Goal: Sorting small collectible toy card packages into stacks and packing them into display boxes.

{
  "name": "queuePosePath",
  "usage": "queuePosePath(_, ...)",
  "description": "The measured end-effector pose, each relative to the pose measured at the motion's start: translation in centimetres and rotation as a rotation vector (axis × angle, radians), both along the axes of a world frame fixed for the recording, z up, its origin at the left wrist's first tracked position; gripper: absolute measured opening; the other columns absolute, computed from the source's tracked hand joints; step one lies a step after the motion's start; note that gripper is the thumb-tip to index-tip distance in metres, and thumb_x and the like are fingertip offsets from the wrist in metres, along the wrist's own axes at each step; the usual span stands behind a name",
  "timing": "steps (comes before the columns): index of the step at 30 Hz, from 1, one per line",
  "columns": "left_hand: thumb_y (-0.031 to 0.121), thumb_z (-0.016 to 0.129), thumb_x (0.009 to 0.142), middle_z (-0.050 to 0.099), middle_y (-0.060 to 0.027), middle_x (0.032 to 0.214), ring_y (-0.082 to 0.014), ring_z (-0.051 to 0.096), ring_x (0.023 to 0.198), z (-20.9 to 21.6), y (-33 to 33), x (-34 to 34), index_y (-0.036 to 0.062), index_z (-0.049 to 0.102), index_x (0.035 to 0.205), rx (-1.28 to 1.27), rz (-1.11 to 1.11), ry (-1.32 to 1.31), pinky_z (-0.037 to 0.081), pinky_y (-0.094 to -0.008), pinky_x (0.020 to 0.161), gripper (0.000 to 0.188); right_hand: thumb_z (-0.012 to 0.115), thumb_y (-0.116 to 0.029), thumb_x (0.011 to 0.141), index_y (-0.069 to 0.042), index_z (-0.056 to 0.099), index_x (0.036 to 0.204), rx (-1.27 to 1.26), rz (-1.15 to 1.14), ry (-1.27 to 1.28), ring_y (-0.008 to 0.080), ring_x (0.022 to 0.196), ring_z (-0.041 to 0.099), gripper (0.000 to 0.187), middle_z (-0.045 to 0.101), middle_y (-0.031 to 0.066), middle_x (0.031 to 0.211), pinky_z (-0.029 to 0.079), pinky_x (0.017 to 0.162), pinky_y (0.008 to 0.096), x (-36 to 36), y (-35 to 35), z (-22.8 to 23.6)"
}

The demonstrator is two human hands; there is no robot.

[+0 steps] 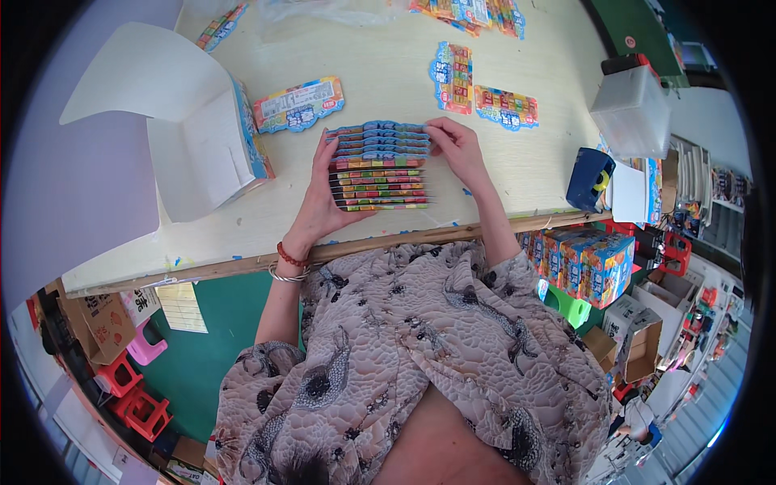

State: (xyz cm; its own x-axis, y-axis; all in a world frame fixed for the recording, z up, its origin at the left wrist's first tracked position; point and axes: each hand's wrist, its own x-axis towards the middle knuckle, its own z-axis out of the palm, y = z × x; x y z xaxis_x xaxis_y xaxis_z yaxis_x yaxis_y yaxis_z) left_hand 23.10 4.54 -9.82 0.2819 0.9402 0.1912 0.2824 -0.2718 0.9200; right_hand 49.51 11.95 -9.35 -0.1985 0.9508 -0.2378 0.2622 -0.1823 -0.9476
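Near the middle of the table's front edge, a stack of colourful printed cards [378, 174] with wavy blue edges stands between my hands, its layers fanned slightly apart. My left hand [319, 198] is closed round the stack's left side, thumb along the near edge and fingers at the far left corner. At the far right corner, my right hand [459, 152] has its thumb and fingers bent against the cards' edge. A loose card [299, 103] lies beyond my left hand. Two similar cards, one upright [454, 77] and one sideways [507, 107], rest beyond my right hand.
An open white-lined carton [194, 141] stands at the left. More cards [477, 12] and clear plastic [327, 10] lie at the far edge. On the right are a translucent bin [633, 109] and a dark blue cup [588, 179]. Printed boxes [594, 263] sit below the table's right end.
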Motion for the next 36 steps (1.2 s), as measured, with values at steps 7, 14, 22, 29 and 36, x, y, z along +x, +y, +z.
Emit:
queuePosePath(7,0.019,0.091,0.059,0.002,-0.0194,0.157,-0.0317,0.03,0.139,0.5,-0.1,0.1,0.0137,0.009,0.149,-0.036,-0.005,0.05,0.037,-0.0422,0.109,0.122,0.054,-0.014,0.097,-0.003,0.059,0.117,0.436,-0.313,-0.225,0.0096,0.091,0.058,0.024,0.062,0.0045,0.105,0.048,0.064,0.0217,-1.4,-0.6,-0.2)
queuePosePath(14,0.018,0.091,0.06,0.003,-0.0185,0.157,-0.0313,0.032,0.137,0.3,-0.2,-0.2,0.0135,0.009,0.149,-0.062,-0.008,0.023,0.037,-0.0422,0.109,0.122,0.058,-0.013,0.094,-0.004,0.055,0.124,0.327,-0.169,-0.036,0.0123,0.093,0.056,0.032,0.059,0.0065,0.107,0.049,0.077,0.027,-1.4,-1.6,-0.6)
queuePosePath(22,0.018,0.09,0.059,0.015,-0.0235,0.154,-0.0338,0.026,0.141,0.8,-0.1,0.2,0.0102,0.008,0.15,-0.063,-0.013,0.016,0.034,-0.0406,0.11,0.123,0.065,-0.007,0.086,-0.002,0.059,0.116,0.231,0.092,-0.43,0.0113,0.088,0.056,0.031,0.059,0.0057,0.102,0.047,0.075,0.0275,-0.6,1.3,0.5)
queuePosePath(29,0.021,0.089,0.061,0.022,-0.0217,0.152,-0.0319,0.033,0.137,0.4,-0.4,0.1,0.0047,-0.008,0.149,-0.013,0.032,0.05,0.033,-0.04,0.11,0.133,0.056,-0.015,0.095,-0.003,0.054,0.127,-0.079,0.096,0.21,0.0163,0.109,0.055,0.035,0.057,0.0077,0.125,0.044,0.094,0.0304,0.3,-2.0,0.1)
queuePosePath(36,0.024,0.09,0.061,0.023,-0.0202,0.151,-0.0316,0.033,0.137,0.4,-0.3,0.1,0.0031,-0.006,0.149,-0.047,0.012,0.034,0.032,-0.0397,0.111,0.132,0.072,-0.023,0.084,-0.002,0.042,0.137,-0.083,0.02,0.482,0.0216,0.128,0.047,0.064,0.049,0.0112,0.137,0.033,0.112,0.036,0.5,-4.1,-0.2)
